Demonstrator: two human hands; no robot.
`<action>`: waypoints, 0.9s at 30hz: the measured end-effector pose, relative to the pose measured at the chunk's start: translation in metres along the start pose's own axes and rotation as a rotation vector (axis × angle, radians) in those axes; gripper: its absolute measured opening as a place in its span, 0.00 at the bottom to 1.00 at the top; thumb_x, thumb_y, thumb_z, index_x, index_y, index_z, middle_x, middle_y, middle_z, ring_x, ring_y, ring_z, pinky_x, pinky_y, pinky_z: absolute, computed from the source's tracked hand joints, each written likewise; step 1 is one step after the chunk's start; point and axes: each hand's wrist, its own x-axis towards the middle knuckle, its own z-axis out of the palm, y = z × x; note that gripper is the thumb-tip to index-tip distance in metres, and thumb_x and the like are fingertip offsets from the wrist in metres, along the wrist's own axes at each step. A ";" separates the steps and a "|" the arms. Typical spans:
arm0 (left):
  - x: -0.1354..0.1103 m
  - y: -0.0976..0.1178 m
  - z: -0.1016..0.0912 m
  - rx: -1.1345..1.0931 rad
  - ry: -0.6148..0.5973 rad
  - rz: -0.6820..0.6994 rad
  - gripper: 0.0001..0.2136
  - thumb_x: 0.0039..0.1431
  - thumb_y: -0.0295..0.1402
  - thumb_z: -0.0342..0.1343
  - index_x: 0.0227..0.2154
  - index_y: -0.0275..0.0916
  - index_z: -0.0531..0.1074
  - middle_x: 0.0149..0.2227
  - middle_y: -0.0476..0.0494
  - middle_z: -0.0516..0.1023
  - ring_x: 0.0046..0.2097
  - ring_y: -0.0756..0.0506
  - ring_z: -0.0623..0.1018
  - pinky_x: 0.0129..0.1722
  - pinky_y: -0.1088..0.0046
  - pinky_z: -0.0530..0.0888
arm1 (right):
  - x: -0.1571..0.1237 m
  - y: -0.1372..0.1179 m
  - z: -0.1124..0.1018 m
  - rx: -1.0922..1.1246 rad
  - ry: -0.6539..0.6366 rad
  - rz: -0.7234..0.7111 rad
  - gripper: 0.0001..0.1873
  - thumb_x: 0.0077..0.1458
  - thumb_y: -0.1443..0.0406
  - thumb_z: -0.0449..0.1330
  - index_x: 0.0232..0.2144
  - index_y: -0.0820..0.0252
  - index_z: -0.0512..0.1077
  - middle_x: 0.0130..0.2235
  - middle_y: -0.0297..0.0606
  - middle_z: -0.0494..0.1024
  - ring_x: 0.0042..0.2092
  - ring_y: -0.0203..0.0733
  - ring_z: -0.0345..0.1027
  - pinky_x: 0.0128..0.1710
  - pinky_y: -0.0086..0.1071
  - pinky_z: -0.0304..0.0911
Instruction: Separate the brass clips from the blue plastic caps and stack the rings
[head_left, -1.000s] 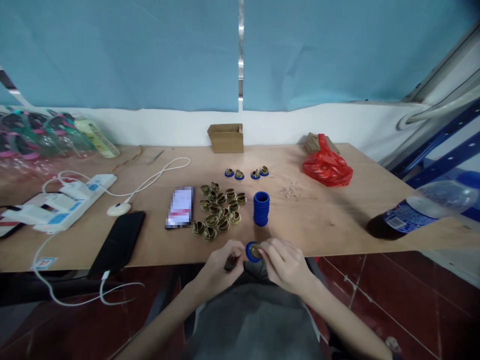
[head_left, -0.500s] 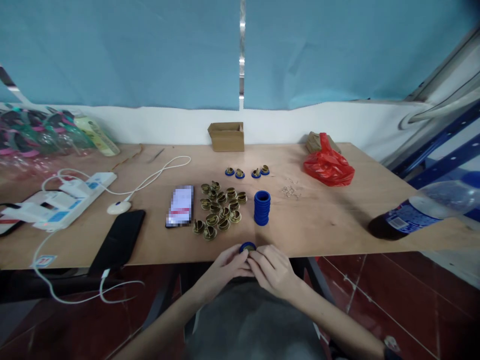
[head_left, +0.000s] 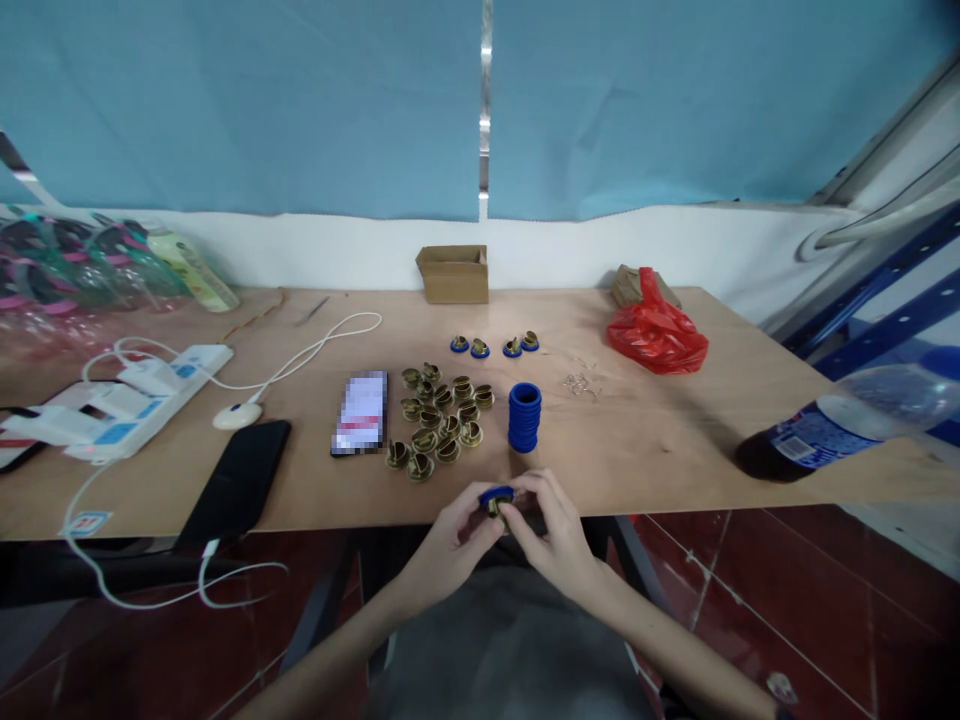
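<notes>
At the table's front edge, my left hand (head_left: 450, 545) and my right hand (head_left: 556, 530) pinch a round brass-coloured part with a blue ring (head_left: 496, 495) between them. The blue ring faces up and away; the brass side shows by my right thumb. Beyond my hands stands a stack of blue rings (head_left: 524, 417). To its left lie several brass-coloured parts (head_left: 442, 420) with raised tabs, bunched together. Farther back, several brass parts with blue rings (head_left: 480, 348) sit in a loose row. Small thin metal bits (head_left: 581, 383) lie right of the stack.
Left of the brass parts lie a lit phone (head_left: 361, 412), a dark phone (head_left: 240, 480) and a power strip (head_left: 150, 400) with white cables. An open cardboard box (head_left: 456, 277) stands at the back. A red plastic bag (head_left: 658, 328) and a cola bottle (head_left: 817, 432) lie rightward.
My hands have tilted the brass part with its blue ring, so more of its brass side shows. My right fingers have shifted up and spread around it.
</notes>
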 end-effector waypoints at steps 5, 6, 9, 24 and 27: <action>0.000 -0.001 0.000 0.041 0.020 0.010 0.15 0.66 0.36 0.55 0.53 0.39 0.71 0.52 0.38 0.78 0.56 0.41 0.77 0.58 0.60 0.73 | -0.003 0.002 0.003 -0.009 0.035 -0.007 0.09 0.65 0.69 0.59 0.47 0.53 0.67 0.40 0.40 0.73 0.38 0.44 0.71 0.37 0.39 0.73; -0.001 -0.002 0.000 0.055 0.023 0.014 0.15 0.66 0.36 0.55 0.53 0.39 0.71 0.51 0.38 0.78 0.55 0.41 0.78 0.58 0.60 0.73 | -0.004 0.002 0.004 -0.007 0.033 -0.007 0.10 0.65 0.69 0.58 0.47 0.53 0.68 0.40 0.40 0.73 0.38 0.45 0.71 0.37 0.39 0.73; -0.002 -0.005 -0.001 0.110 0.026 0.019 0.15 0.66 0.36 0.55 0.53 0.39 0.72 0.49 0.39 0.79 0.54 0.40 0.78 0.56 0.61 0.74 | -0.005 0.003 0.005 -0.004 0.035 -0.014 0.10 0.65 0.69 0.58 0.46 0.52 0.67 0.39 0.40 0.73 0.38 0.45 0.71 0.36 0.39 0.73; -0.003 0.004 -0.005 0.293 -0.031 -0.031 0.22 0.55 0.25 0.60 0.53 0.44 0.73 0.47 0.45 0.82 0.47 0.44 0.80 0.49 0.67 0.76 | -0.008 0.003 0.000 -0.069 -0.019 -0.046 0.09 0.63 0.72 0.54 0.42 0.53 0.62 0.38 0.38 0.68 0.38 0.44 0.69 0.35 0.37 0.72; -0.003 0.002 -0.004 0.325 0.001 -0.028 0.21 0.56 0.26 0.60 0.53 0.44 0.73 0.46 0.46 0.82 0.47 0.44 0.80 0.48 0.67 0.75 | -0.009 0.003 0.001 -0.060 -0.016 -0.048 0.09 0.63 0.72 0.54 0.43 0.54 0.62 0.39 0.38 0.69 0.38 0.44 0.69 0.36 0.37 0.71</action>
